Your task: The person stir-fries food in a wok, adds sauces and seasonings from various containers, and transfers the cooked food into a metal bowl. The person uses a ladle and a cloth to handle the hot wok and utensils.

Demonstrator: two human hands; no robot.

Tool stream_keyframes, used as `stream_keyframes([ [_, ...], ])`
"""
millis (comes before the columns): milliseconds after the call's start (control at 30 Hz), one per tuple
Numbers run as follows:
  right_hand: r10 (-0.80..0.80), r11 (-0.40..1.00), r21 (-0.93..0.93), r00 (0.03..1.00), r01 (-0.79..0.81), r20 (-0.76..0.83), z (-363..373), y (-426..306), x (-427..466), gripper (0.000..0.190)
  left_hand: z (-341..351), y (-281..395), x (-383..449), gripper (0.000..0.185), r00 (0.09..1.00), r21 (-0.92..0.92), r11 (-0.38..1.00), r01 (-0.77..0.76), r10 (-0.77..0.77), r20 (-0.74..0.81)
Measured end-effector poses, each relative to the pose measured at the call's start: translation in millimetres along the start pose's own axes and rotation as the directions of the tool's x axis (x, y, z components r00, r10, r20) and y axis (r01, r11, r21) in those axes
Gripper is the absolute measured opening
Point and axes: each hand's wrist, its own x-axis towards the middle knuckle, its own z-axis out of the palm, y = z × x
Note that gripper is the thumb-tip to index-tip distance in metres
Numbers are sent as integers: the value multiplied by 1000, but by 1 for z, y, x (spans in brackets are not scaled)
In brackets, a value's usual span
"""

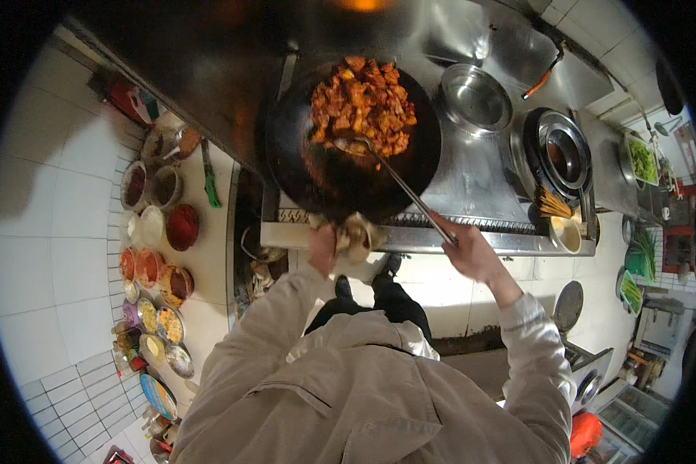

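Note:
A large dark wok [301, 174] sits on the metal stove, with browned, reddish chunks of food [365, 104] heaped on its far side. My right hand [470, 249] grips the long handle of a metal ladle [403, 182], whose bowl rests against the near edge of the food. At the wok's near rim, my left hand [323, 246] is blurred, beside a crumpled pale cloth [354, 235]. It appears to hold the cloth at the rim, though its fingers are partly hidden.
Metal basins [475, 98] and stacked bowls [562, 153] stand right of the wok. A bamboo brush [553, 203] lies over a pale bowl [565, 235] at the stove's front corner. Along the left counter are several seasoning containers [182, 227] and a green-handled tool [210, 185].

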Motion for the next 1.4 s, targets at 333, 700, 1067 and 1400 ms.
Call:
stream_keyframes([
  [333,362,932,-82,919,-353,158,-21,-21,34,70,41,29,53,16,977,1,992,-127,125,174],
  [700,138,839,-511,981,-190,-138,50,-12,16,76,84,36,77,16,966,89,965,-247,252,-55],
  [1067,486,848,471,713,-244,-505,165,41,-34,59,-17,62,46,52,827,476,880,-11,-259,499],
  [1400,898,-214,412,12,886,441,369,38,-455,54,-138,-14,-47,32,880,923,228,-310,-299,370],
])
